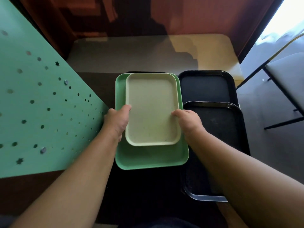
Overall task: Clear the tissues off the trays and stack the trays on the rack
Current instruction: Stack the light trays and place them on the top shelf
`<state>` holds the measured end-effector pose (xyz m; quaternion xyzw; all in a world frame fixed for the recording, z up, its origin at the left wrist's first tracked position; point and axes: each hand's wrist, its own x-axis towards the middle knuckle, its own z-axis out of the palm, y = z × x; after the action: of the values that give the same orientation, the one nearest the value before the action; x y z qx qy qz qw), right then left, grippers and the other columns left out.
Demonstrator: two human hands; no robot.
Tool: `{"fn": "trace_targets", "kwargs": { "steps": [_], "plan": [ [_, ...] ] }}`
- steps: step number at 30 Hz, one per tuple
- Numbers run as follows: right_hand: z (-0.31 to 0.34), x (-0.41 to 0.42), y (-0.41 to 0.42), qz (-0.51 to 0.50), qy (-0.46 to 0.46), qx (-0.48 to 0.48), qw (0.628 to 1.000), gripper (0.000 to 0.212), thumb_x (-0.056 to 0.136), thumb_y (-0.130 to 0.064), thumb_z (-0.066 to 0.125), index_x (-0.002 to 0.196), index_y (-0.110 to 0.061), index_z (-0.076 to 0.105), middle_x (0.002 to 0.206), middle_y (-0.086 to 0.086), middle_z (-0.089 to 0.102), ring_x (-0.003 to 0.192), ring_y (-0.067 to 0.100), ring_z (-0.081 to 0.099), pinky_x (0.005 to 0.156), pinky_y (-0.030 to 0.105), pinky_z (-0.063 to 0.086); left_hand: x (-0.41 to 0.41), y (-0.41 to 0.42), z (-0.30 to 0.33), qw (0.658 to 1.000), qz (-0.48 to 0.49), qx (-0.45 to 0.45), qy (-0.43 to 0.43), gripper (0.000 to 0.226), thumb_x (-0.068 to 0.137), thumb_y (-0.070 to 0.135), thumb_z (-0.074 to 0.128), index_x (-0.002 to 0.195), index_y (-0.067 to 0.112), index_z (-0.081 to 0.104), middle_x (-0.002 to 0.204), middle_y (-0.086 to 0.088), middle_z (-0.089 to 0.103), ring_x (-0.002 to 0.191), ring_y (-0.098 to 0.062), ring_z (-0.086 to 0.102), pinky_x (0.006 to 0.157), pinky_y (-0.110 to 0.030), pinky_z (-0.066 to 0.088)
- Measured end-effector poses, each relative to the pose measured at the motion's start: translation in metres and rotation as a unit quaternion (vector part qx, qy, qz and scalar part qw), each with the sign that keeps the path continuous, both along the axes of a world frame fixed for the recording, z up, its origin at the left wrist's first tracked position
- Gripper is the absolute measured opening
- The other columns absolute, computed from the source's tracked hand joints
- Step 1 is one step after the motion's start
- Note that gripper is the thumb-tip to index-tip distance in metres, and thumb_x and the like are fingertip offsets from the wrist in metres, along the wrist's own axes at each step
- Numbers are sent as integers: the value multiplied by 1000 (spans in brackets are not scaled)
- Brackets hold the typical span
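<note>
Left hand (117,120), right hand (189,121) clamp cream tray (152,109) over green tray (148,157); black trays (213,122) beside.

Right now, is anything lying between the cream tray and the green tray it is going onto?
Nothing visible does. The cream tray, held by the left hand and right hand, sits over the green tray, whose exposed surface shows no tissues.

Green perforated panel (37,102) closes off the left side, just beside the green tray (148,157). Two black trays (213,112) occupy the right, overlapping. Dark surface (95,86) beyond the trays lies open. Near strip ahead of the green tray lies open.
</note>
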<state>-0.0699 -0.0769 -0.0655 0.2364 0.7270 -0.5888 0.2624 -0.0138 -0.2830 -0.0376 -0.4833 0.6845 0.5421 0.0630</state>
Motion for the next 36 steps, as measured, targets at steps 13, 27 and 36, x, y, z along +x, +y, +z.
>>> {"fn": "trace_targets", "kwargs": {
  "steps": [13, 27, 36],
  "plan": [
    [73, 12, 76, -18, 82, -116, 990, 23, 87, -6, 65, 108, -13, 72, 102, 12, 78, 94, 33, 75, 81, 48, 63, 18, 50, 56, 979, -8, 171, 111, 83, 53, 48, 90, 124, 12, 67, 112, -12, 76, 102, -35, 72, 93, -53, 55],
    [105, 29, 224, -47, 184, -77, 979, 65, 81, 13, 55, 135, -21, 49, 117, 11, 64, 107, 34, 64, 83, 53, 61, 8, 195, 64, 918, -220, 22, 330, 50, 62, 6, 91, 105, 11, 67, 105, -19, 73, 98, -39, 72, 74, -58, 61],
    [92, 41, 240, -43, 307, 3, 951, 59, 77, 15, 63, 104, -37, 52, 101, -6, 61, 89, 7, 59, 73, 20, 49, 28, 227, 34, 909, -154, -69, 381, 76, 55, -13, 80, 101, 46, 64, 98, 14, 72, 88, -6, 67, 73, -27, 57]
  ]
}}
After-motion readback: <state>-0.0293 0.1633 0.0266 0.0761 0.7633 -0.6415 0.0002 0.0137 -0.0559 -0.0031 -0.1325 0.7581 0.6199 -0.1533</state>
